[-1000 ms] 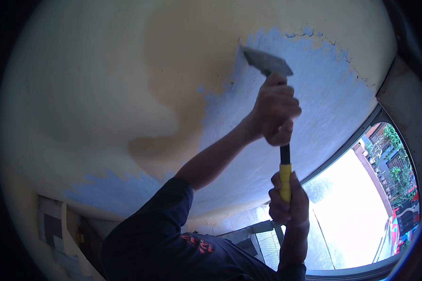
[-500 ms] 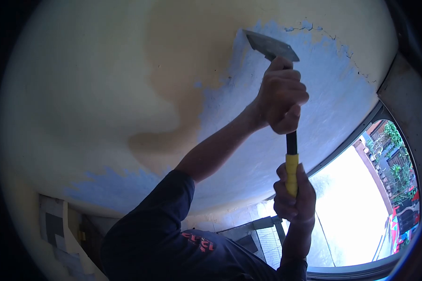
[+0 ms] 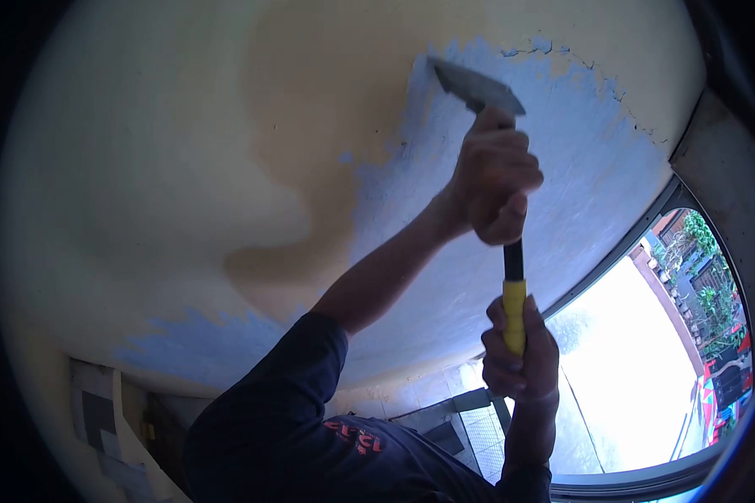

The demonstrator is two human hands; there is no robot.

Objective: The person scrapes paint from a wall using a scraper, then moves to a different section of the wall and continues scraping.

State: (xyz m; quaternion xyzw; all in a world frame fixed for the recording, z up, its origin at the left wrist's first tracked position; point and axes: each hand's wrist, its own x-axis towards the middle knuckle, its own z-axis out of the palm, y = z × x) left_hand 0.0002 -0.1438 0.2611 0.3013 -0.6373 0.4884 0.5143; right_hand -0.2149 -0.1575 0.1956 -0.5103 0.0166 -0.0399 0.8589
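A long-handled scraper with a wide flat metal blade (image 3: pixel 478 87) lies against the wall (image 3: pixel 176 126), at the upper left edge of a scraped bluish-white patch (image 3: pixel 428 218). My left hand (image 3: pixel 497 180) is closed around the upper part of its black shaft (image 3: pixel 513 260), just below the blade. Lower down, my right hand (image 3: pixel 524 360) wraps around the yellow grip (image 3: pixel 514 312). Beige paint and a darker tan stain (image 3: pixel 310 84) border the patch. Whether the whole blade edge touches the wall cannot be made out.
Cracked, lifting paint (image 3: pixel 545 46) runs along the upper right of the patch. A dark-framed opening (image 3: pixel 629 369) on the right lets in bright light, with plants (image 3: pixel 705 285) beyond. Another bluish patch (image 3: pixel 201 339) shows at lower left. A dark frame with mesh (image 3: pixel 482 427) stands below.
The view has shifted slightly, so wall, scraper and hands all sit a little lower and further left. Both hands keep their hold, and the blade stays at nearly the same spot on the wall.
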